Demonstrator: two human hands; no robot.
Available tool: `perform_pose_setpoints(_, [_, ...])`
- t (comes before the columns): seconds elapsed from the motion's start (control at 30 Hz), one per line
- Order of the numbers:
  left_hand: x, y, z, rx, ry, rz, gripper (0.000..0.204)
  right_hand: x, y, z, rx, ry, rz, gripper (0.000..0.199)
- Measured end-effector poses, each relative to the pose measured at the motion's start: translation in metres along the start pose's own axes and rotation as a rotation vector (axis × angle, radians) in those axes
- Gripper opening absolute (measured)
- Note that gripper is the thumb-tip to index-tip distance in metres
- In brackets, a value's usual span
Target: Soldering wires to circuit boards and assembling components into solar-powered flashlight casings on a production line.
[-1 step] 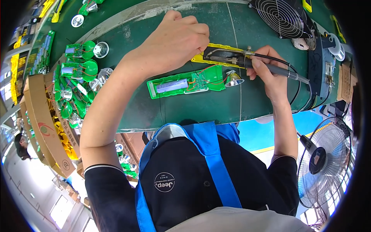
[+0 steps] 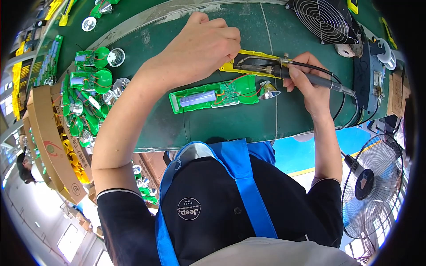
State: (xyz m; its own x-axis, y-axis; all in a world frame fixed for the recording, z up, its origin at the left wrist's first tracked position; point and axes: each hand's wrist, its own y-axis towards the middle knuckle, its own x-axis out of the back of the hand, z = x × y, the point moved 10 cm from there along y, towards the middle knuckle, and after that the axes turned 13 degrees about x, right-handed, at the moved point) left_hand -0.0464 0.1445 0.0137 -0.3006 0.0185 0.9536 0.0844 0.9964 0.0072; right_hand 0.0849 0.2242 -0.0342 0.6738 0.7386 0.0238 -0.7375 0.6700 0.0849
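My right hand [image 2: 316, 98] grips a soldering iron [image 2: 320, 81] with a thin metal feed tube [image 2: 262, 59] along its top. The iron's front end points left over a yellow plastic casing [image 2: 228, 67]. At that casing's left end is my left hand [image 2: 202, 48], its fingers curled closed; what they hold, if anything, is hidden, as is the iron's very tip. Nearer me lies an open green torch casing [image 2: 176, 107] with a lilac battery cell [image 2: 197, 98], a green circuit board [image 2: 230, 92] and red wires. A silvery reflector [image 2: 269, 91] rests at its right end.
Several green half-casings [image 2: 104, 77] with reflectors are heaped at the left, beside a cardboard box [image 2: 51, 148] of yellow parts. A black fan with a wire grille [image 2: 320, 20] stands far right, near a dark blue device [image 2: 365, 84]. A larger fan [image 2: 372, 184] stands off the bench's right.
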Motion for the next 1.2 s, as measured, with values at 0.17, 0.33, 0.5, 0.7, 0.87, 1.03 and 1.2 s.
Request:
perform_pose_setpoints(0.17, [0.000, -0.001, 0.000, -0.007, -0.004, -0.004, 0.003, 0.011, -0.004, 0.001, 0.004, -0.013, -0.058, 0.016])
perform_pose_setpoints(0.33, [-0.002, 0.000, 0.000, -0.006, 0.035, 0.006, 0.003, 0.033, -0.014, 0.000, 0.086, 0.024, -0.181, 0.020])
perform_pose_setpoints(0.5, [0.001, 0.001, -0.001, -0.005, -0.002, -0.010, 0.003, 0.023, -0.021, -0.007, 0.125, 0.115, -0.164, 0.025])
perform_pose_setpoints(0.7, [-0.003, 0.003, 0.001, 0.051, 0.006, 0.094, 0.002, 0.026, -0.023, -0.001, 0.247, 0.175, -0.198, 0.025])
perform_pose_setpoints(0.87, [-0.004, 0.003, 0.002, 0.036, 0.004, 0.075, 0.004, 0.026, -0.024, -0.002, 0.245, 0.164, -0.198, 0.025])
perform_pose_setpoints(1.03, [0.011, 0.000, 0.014, 0.143, -0.310, -0.031, 0.006, 0.030, -0.027, -0.002, 0.281, 0.180, -0.228, 0.023])
perform_pose_setpoints(1.2, [0.014, -0.023, -0.023, 0.237, -0.109, -0.215, 0.008, 0.039, -0.021, 0.023, 0.505, 0.041, -0.304, 0.024])
